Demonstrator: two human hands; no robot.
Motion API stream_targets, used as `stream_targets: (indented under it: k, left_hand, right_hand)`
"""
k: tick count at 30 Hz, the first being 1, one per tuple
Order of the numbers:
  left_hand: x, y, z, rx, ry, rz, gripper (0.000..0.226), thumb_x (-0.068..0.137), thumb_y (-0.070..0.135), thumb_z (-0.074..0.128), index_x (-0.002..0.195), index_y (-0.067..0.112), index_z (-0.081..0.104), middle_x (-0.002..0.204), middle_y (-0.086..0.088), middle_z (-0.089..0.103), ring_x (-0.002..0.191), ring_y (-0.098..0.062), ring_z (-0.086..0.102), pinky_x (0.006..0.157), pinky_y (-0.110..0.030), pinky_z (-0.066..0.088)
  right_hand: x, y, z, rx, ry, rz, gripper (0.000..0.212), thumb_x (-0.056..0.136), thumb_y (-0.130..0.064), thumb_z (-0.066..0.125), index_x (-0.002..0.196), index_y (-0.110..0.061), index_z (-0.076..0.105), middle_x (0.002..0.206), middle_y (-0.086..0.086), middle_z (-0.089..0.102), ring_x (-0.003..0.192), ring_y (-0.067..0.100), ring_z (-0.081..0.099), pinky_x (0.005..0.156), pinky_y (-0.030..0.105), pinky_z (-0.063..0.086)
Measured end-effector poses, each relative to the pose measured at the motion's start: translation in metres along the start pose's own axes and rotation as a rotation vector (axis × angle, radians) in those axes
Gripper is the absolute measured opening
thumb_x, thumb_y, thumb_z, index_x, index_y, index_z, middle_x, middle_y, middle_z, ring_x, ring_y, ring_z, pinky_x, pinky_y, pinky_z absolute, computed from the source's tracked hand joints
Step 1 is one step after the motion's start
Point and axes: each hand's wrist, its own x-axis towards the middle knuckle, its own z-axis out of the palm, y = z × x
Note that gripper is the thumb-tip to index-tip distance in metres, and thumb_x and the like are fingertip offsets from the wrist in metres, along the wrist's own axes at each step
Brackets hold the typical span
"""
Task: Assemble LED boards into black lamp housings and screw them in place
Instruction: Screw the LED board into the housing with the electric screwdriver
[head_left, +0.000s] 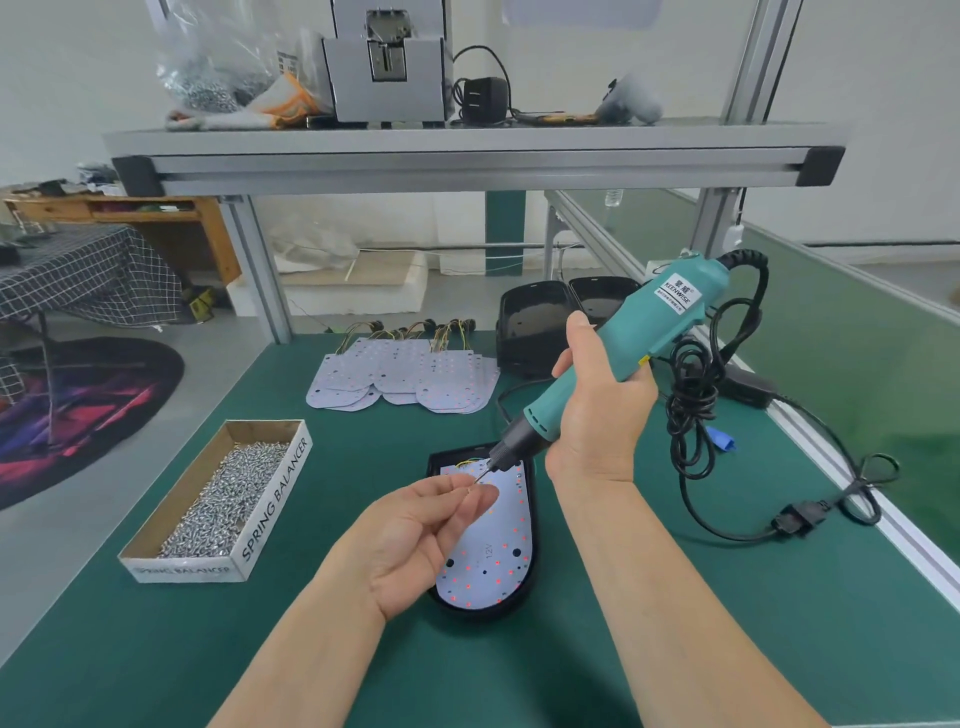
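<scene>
As my right grip clamped the electric screwdriver and my left grip pinched a screw at its bit, I judged straight seating essential, above the LED board in its black housing.

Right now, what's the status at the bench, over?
Right hand grips teal electric screwdriver. Left hand pinches small screw at its bit. White LED board sits in black housing. Nothing blocking.
</scene>
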Motion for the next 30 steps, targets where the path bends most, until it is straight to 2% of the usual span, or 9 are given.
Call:
stream_targets:
  k: [5, 10, 22, 30]
  left_hand:
    - [0.002, -0.002, -0.002, -0.014, -0.003, -0.002, 0.012, 0.088, -0.012, 0.058, 0.098, -0.013, 0.066, 0.078, -0.02, 0.071, 0.068, -0.019, 0.074, 0.052, -0.016, 0.056]
    - [0.001, -0.003, 0.002, -0.036, -0.034, 0.019, 0.028, 0.068, -0.004, 0.067, 0.096, -0.01, 0.066, 0.08, -0.02, 0.071, 0.07, -0.019, 0.075, 0.054, -0.017, 0.057]
    - [-0.003, -0.01, 0.003, -0.195, -0.024, -0.043, 0.04, 0.066, -0.008, 0.066, 0.106, -0.012, 0.063, 0.087, -0.024, 0.071, 0.071, -0.023, 0.075, 0.054, -0.021, 0.059]
    - [-0.004, -0.011, 0.006, -0.204, 0.0, -0.039, 0.034, 0.065, -0.009, 0.065, 0.099, -0.012, 0.065, 0.085, -0.023, 0.072, 0.069, -0.023, 0.075, 0.052, -0.02, 0.058]
  right_hand:
    - [0.001, -0.002, -0.001, -0.007, -0.007, -0.007, 0.026, 0.078, -0.025, 0.076, 0.073, -0.02, 0.051, 0.058, -0.002, 0.051, 0.051, 0.01, 0.047, 0.051, 0.019, 0.042]
    - [-0.001, 0.0, -0.002, -0.013, -0.01, -0.011, 0.027, 0.078, -0.026, 0.076, 0.07, -0.02, 0.05, 0.056, -0.003, 0.051, 0.052, 0.011, 0.047, 0.052, 0.02, 0.042]
    - [-0.002, 0.0, -0.005, -0.012, 0.014, -0.014, 0.028, 0.078, -0.026, 0.075, 0.071, -0.019, 0.049, 0.056, -0.004, 0.051, 0.051, 0.01, 0.046, 0.052, 0.02, 0.041]
    - [-0.003, 0.003, -0.008, -0.015, 0.024, -0.016, 0.028, 0.078, -0.024, 0.075, 0.069, -0.019, 0.05, 0.054, -0.004, 0.051, 0.05, 0.01, 0.047, 0.05, 0.019, 0.042]
